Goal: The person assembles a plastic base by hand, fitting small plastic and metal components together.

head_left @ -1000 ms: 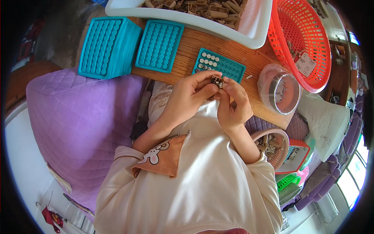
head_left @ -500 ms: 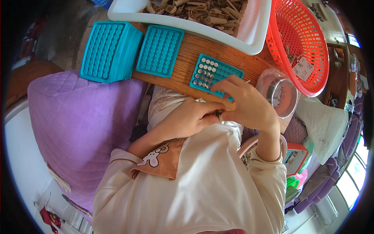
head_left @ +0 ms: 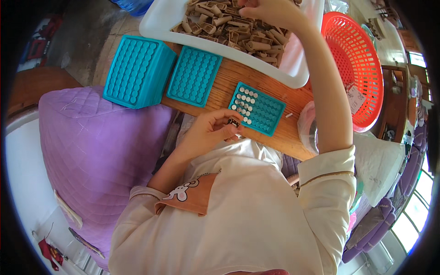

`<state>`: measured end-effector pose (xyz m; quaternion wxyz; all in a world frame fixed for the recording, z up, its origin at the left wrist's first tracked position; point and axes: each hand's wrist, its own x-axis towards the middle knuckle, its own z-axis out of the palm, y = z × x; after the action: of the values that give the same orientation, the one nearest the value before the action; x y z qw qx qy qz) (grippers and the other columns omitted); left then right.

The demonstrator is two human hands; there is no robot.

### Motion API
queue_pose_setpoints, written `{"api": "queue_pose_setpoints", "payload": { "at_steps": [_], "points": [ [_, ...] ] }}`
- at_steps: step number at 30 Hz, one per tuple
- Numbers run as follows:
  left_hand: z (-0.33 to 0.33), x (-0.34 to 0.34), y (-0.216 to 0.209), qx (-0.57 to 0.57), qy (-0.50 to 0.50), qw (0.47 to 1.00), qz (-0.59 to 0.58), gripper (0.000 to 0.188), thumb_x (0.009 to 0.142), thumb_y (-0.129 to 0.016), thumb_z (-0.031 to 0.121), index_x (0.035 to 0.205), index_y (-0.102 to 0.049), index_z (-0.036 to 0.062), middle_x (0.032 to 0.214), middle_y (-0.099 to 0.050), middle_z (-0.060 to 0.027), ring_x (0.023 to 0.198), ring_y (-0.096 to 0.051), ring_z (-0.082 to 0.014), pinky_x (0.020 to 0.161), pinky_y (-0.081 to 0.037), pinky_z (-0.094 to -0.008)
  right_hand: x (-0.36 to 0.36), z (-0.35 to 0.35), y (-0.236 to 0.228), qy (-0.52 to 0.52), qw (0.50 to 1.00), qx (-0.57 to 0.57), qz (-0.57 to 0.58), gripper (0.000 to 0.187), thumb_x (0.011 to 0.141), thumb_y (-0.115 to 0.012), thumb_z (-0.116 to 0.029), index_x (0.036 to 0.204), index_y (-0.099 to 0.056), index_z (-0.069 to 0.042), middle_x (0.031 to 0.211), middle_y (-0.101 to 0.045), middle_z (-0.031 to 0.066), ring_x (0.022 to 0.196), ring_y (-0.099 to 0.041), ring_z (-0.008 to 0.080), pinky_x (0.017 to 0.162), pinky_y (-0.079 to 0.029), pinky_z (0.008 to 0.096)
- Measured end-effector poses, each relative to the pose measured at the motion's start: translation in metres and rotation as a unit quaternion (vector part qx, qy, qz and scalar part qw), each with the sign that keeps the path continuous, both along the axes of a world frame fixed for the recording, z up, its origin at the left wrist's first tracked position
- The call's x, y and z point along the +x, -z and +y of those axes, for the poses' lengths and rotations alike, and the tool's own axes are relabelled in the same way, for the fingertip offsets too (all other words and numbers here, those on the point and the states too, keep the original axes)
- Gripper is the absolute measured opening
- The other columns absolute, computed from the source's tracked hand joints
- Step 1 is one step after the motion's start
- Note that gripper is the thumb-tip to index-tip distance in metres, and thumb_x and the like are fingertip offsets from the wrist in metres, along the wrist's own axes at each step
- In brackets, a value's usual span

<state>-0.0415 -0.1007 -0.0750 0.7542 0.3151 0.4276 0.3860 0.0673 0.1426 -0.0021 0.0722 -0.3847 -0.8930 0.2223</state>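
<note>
Between the thumb and fingers of my left hand (head_left: 206, 130) is a small dark brown piece with pale spots (head_left: 233, 122); its exact kind is too small to make out. This hand is beside the near-left corner of a teal tray (head_left: 267, 113), whose left columns of round pockets hold small white and silvery discs (head_left: 243, 104). My right hand (head_left: 263, 10) reaches over a white bin (head_left: 220, 43) heaped with tan plastic parts (head_left: 238, 34). Its visible fingers are apart, with nothing seen between them; the upper edge cuts off part of the hand.
A teal tray (head_left: 195, 75) and a tall teal stack of trays (head_left: 137, 71) are on the left of the wooden table (head_left: 233, 73). At right stand a red basket (head_left: 355, 55) and a plastic-lined tub (head_left: 308, 128). A small white stick (head_left: 288, 115) lies beside the disc tray.
My right hand has left my left hand and the tray's near side, moving up over the white bin. My left hand has shifted left, showing the dark piece in it.
</note>
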Motion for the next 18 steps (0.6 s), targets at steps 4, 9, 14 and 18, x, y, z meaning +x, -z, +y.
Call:
{"api": "queue_pose_setpoints", "payload": {
  "at_steps": [4,9,14,18],
  "points": [
    [0.004,0.002,-0.003,-0.022,-0.003,1.000,-0.017,0.021,0.081,-0.052,0.003,0.101,-0.051,0.0002,0.083,-0.057,-0.0055,0.071,-0.053,-0.0072,0.065,-0.046,-0.0193,-0.033,0.037,0.054,-0.074,0.995,0.069,-0.009,0.027,0.069,-0.059,-0.019,0.090,-0.058,-0.002,0.087,-0.058,0.0182,0.087,-0.055,0.0318,0.085,-0.039,0.0367],
    [0.004,-0.001,-0.001,-0.020,-0.023,0.999,-0.031,0.019,0.081,-0.051,0.003,0.100,-0.051,0.0002,0.081,-0.057,-0.0052,0.070,-0.053,-0.0065,0.065,-0.045,-0.0188,-0.062,0.013,0.029,-0.231,0.922,0.247,-0.190,0.027,0.072,-0.055,-0.022,0.091,-0.060,-0.003,0.090,-0.059,0.0135,0.085,-0.056,0.0270,0.098,-0.024,0.0350],
    [0.006,-0.004,0.001,-0.015,-0.002,1.000,-0.012,0.019,0.081,-0.052,0.005,0.099,-0.052,-0.0002,0.080,-0.057,-0.0051,0.070,-0.053,-0.0066,0.065,-0.045,-0.0198,-0.043,0.053,0.058,-0.221,0.874,0.357,-0.244,0.028,0.076,-0.050,-0.024,0.092,-0.062,-0.004,0.097,-0.058,0.0098,0.088,-0.056,0.0231,0.090,-0.034,0.0335],
    [0.005,-0.009,0.007,-0.014,0.006,1.000,0.021,0.021,0.080,-0.054,0.006,0.100,-0.051,-0.0006,0.084,-0.058,-0.0078,0.070,-0.053,-0.0079,0.067,-0.045,-0.0215,-0.030,0.072,0.027,0.046,0.944,-0.097,-0.313,0.010,0.065,-0.059,-0.008,0.059,-0.064,-0.002,0.071,-0.062,0.0138,0.066,-0.060,0.0196,0.055,-0.046,0.0334]
  ]
}}
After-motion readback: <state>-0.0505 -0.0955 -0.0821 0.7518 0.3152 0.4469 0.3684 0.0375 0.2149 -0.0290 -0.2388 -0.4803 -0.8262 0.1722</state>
